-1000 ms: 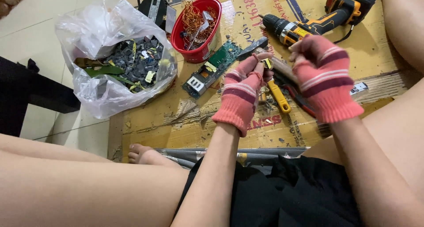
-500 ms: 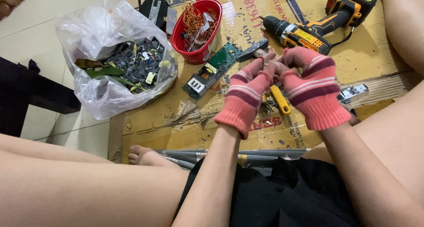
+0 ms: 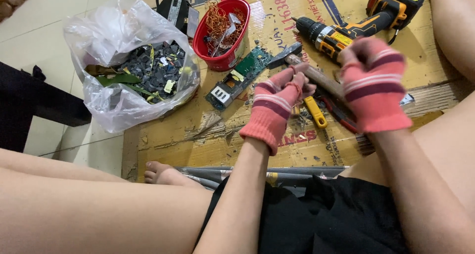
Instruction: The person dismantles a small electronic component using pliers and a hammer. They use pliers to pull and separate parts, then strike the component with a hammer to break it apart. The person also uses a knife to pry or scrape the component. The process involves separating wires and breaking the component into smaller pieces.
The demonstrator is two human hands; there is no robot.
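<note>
Since a second ago the right hand [image 3: 373, 83] has lifted, clenched on the hammer [image 3: 316, 75] at centre frame, while the left hand [image 3: 279, 98] pinches something unclear; a glancing blow could strike those fingers.

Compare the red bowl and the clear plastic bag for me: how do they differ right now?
The red bowl is rigid and opaque with a round rim; the clear plastic bag is soft, crumpled and see-through. The bowl holds tangled copper-coloured wire and a few pale scraps; the bag holds mostly small dark parts with some green and yellow bits. The bowl is smaller and sits on the cardboard; the bag lies partly over its edge onto the tile floor. Both stand open-topped, beyond either hand.
</note>
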